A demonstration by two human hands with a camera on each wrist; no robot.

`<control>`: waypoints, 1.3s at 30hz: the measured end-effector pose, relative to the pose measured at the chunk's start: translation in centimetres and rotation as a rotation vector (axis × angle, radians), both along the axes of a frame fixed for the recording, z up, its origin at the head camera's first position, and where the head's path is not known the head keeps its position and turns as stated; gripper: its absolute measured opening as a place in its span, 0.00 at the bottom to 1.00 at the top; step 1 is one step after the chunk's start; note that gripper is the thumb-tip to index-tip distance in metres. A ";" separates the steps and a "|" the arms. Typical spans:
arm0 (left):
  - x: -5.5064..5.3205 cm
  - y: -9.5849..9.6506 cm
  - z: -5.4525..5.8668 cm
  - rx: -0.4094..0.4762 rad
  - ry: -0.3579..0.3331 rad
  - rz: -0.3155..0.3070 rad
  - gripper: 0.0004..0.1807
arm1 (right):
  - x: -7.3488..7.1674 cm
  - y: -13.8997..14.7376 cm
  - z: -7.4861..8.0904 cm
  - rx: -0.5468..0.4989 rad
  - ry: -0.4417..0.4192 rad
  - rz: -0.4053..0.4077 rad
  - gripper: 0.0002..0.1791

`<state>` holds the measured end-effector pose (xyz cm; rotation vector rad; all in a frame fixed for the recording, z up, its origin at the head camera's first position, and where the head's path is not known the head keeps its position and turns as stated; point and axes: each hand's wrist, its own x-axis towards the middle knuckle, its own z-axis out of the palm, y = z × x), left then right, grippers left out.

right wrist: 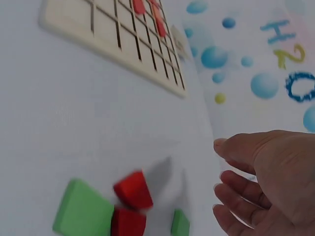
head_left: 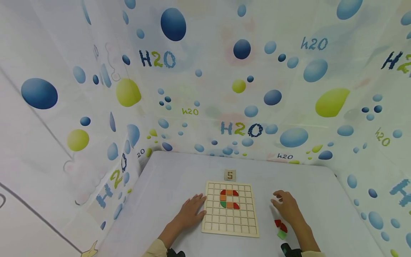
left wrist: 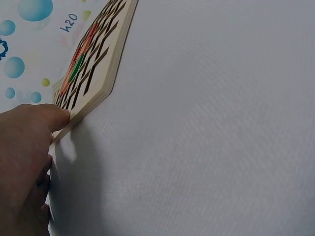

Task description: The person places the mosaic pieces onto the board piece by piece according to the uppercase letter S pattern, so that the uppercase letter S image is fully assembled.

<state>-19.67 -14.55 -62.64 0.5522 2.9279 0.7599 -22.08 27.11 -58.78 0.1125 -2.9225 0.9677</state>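
A pale wooden grid board [head_left: 229, 225] lies on the white table. Red, orange and green pieces [head_left: 229, 204] fill several of its squares in a C-like outline. My left hand [head_left: 191, 212] rests flat at the board's left edge, fingers spread; in the left wrist view its thumb [left wrist: 59, 117] touches the rim. To the right of the board, my right hand [head_left: 287, 208] is held with fingers loosely bent and nothing between them. Near it on the table lie loose red pieces [right wrist: 134, 190] and a light green piece [right wrist: 83, 209], with a smaller green piece [right wrist: 180, 223] beside them.
A small card [head_left: 229, 175] with a brown figure like an S or 5 lies just beyond the board's far edge. White curtains [head_left: 205, 89] printed with blue and green drops and H2O lettering surround the table [head_left: 179, 167] at the back and sides.
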 end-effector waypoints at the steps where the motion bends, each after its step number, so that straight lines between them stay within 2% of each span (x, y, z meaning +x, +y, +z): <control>1: 0.0 0.0 0.0 0.004 0.003 -0.001 0.34 | 0.1 0.5 -0.1 -0.004 -0.008 -0.016 0.17; 8: 0.0 0.0 -0.1 -0.006 -0.006 0.004 0.34 | 0.3 3.0 -0.9 -0.016 -0.122 -0.114 0.21; 12: -0.1 0.0 -0.1 0.004 -0.011 0.001 0.34 | 0.5 3.8 -1.2 0.000 -0.163 -0.125 0.19; 16: -0.1 0.0 -0.1 0.007 -0.015 0.004 0.34 | 0.5 4.1 -1.2 0.008 -0.167 -0.098 0.14; 22: 0.1 0.0 -0.2 0.012 0.009 -0.010 0.33 | 0.9 4.7 -1.3 0.018 -0.186 -0.095 0.18; 25: 0.1 -0.1 -0.2 0.014 0.019 -0.008 0.33 | 1.0 4.8 -1.6 0.015 -0.190 -0.088 0.16; 28: 0.2 0.0 0.1 0.019 0.016 -0.005 0.33 | 1.0 4.9 -1.8 0.011 -0.179 -0.084 0.14; 33: 0.2 0.1 0.4 0.027 -0.006 -0.001 0.33 | 1.0 5.0 -2.1 0.012 -0.169 -0.086 0.16; 39: 0.2 0.2 0.3 0.016 -0.012 0.000 0.34 | 1.1 4.7 -2.5 0.004 -0.156 -0.083 0.14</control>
